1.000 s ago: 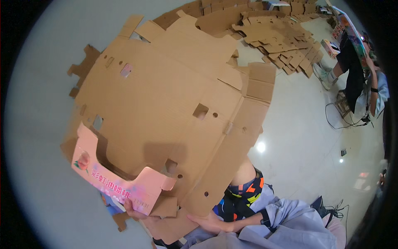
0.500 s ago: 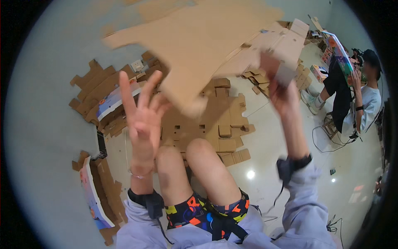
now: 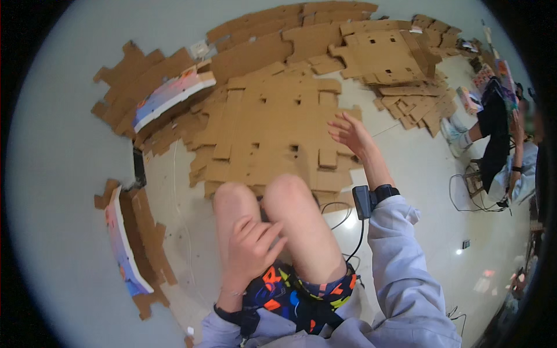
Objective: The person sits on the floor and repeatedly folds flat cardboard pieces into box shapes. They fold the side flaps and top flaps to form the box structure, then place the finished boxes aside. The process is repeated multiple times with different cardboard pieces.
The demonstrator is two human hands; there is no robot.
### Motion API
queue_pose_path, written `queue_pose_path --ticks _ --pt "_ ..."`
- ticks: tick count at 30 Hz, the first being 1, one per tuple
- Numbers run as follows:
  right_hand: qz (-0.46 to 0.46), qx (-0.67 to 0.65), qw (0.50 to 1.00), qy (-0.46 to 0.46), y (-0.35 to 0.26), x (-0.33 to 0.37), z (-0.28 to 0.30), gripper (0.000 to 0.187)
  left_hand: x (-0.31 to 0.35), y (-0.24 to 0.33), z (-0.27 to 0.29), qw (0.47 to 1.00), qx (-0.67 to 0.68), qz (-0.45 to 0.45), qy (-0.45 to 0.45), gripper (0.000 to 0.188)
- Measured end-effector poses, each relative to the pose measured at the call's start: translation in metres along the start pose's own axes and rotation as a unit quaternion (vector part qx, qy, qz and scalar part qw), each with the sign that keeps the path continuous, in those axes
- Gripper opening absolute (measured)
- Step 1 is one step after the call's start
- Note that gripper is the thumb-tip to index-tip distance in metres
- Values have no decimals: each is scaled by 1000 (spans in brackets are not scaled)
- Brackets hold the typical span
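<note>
My left hand [image 3: 252,246] hangs over my lap beside my knee, its fingers loosely bent and apart, with nothing in it. Ahead and to the right, my right hand [image 3: 351,133] is held out with fingers spread and nothing in them. It is nearest the right edge of a flattened brown cardboard sheet [image 3: 270,124], which lies on top of other sheets on the floor before my knees. Small square holes and side flaps show in this sheet. Farther right lies another flat cardboard sheet [image 3: 377,55] with similar holes.
Two cartons with printed coloured sides, one upper left [image 3: 171,95] and one lower left [image 3: 123,243], stand near the wall. A pile of cardboard pieces [image 3: 415,104] lies right of the sheets. A seated person [image 3: 513,139] is at the far right, near a cable [image 3: 461,200].
The large cardboard piece raised in front is out of my hands. My left hand has dropped to my lap; my right hand has moved left and down and opened. The view has shifted.
</note>
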State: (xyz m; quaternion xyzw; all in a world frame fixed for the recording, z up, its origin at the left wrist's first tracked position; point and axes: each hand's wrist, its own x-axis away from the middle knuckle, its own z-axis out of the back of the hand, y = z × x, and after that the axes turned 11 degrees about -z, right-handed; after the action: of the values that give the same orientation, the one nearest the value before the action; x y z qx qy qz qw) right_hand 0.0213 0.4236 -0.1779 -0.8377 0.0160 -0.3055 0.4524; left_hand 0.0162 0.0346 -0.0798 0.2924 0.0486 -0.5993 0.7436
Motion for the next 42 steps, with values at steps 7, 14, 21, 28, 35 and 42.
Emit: queue_pose_path --ticks 7,14,21,28,35,42 --pt "-207 -147 910 326 219 -20 123 71 -2 -5 -10 1000 -1 22 19 17" --pt "-197 -121 947 222 238 -13 94 104 -5 -5 -1 999 -32 40 12 14" --pt "-124 333 828 433 254 -22 91 59 -11 -3 -3 997 -41 56 16 14" --pt "-135 197 885 400 266 -45 81 33 -5 -7 -3 996 -41 48 61 13" --pt "298 455 783 303 -16 -67 -64 36 -2 -12 -20 986 24 43 159 8" --pt "509 -29 860 -24 -164 208 -221 37 19 -38 -35 782 502 155 335 22"
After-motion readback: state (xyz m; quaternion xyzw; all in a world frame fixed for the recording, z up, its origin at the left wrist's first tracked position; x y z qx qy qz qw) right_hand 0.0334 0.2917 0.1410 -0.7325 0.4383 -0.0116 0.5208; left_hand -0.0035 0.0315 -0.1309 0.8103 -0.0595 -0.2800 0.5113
